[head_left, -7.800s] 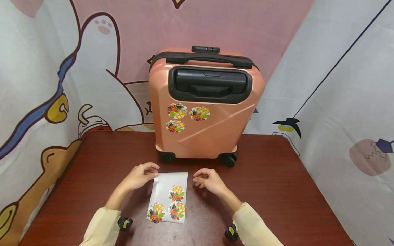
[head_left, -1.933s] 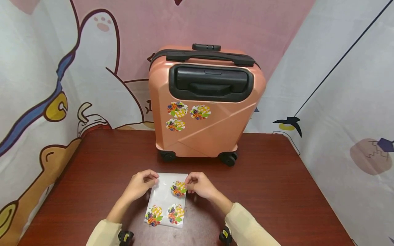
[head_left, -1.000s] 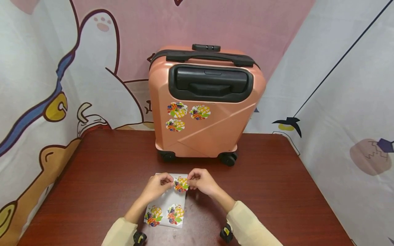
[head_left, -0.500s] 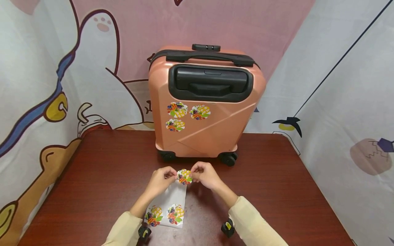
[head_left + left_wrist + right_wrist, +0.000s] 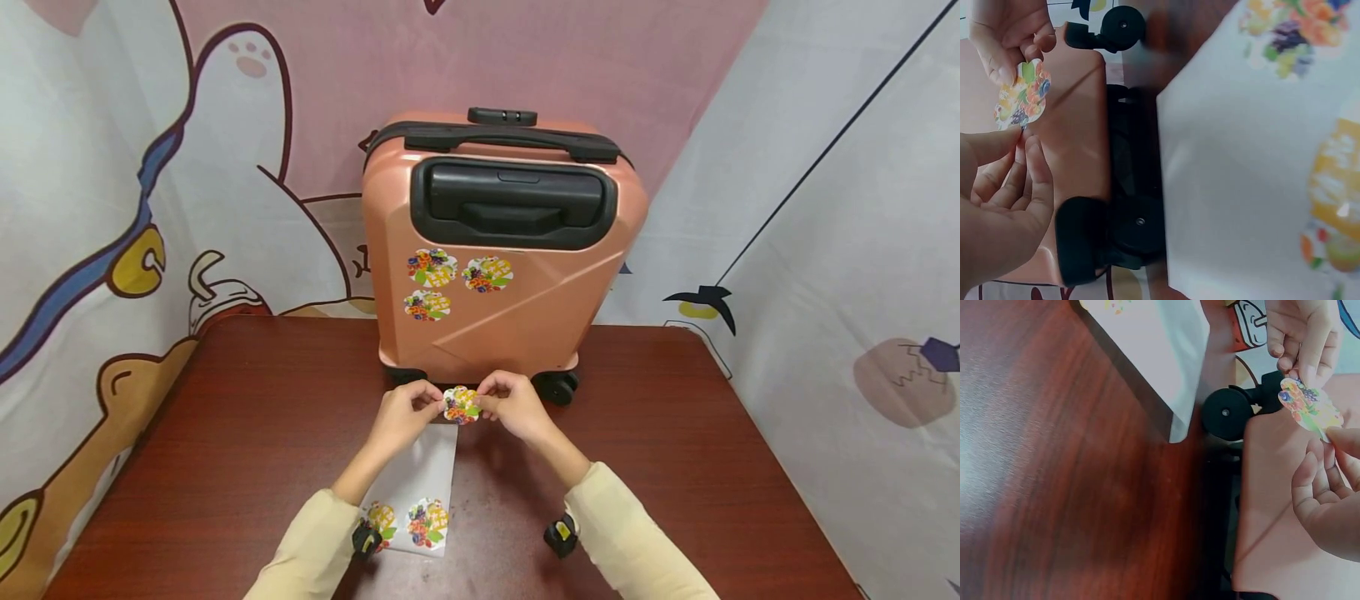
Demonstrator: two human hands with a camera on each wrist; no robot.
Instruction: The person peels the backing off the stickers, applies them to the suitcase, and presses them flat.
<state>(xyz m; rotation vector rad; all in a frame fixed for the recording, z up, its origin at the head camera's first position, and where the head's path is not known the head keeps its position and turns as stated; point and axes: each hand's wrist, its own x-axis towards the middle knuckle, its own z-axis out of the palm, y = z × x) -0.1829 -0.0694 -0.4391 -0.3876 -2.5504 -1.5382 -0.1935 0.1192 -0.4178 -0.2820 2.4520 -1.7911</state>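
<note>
A scalloped fruit-print sticker (image 5: 461, 405) is stretched between both hands, just in front of the suitcase's lower edge. My left hand (image 5: 403, 418) pinches its left edge between thumb and fingers. At the opposite edge, my right hand (image 5: 517, 407) pinches it the same way. Both wrist views show the sticker (image 5: 1024, 94) off the sheet, with fingertips at its two ends. Below the hands lies the white backing sheet (image 5: 416, 475), carrying two more fruit stickers near its bottom; my left wrist partly covers one. The pink suitcase (image 5: 517, 325) stands upright behind, three similar stickers (image 5: 432, 268) on its front.
The suitcase's black wheels (image 5: 556, 387) rest on the dark red-brown table (image 5: 660, 467). A cartoon-printed cloth (image 5: 247, 150) hangs behind and at both sides. Each wrist wears a small black camera (image 5: 561, 535).
The right hand took the upper-right sticker's edge and the left hand came over to pinch its other side. The sticker came off the sheet and moved forward, toward the suitcase.
</note>
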